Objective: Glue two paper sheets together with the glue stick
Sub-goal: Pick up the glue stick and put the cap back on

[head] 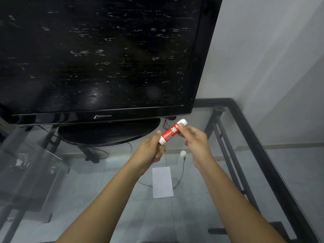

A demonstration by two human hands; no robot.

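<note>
Both hands hold a red and white glue stick [171,133] in the air above the glass table. My left hand [151,149] grips its lower white end. My right hand [194,139] pinches the red barrel near the upper white end. Under the hands, a white paper sheet [162,182] lies flat on the glass. I cannot tell whether it is one sheet or two stacked. A small white cap [182,153] stands on the glass just beyond the sheet.
A large black television [98,55] on an oval stand [108,132] fills the back of the glass table [263,172], which has a black metal frame. Cables run under the glass. A grey wall rises on the right.
</note>
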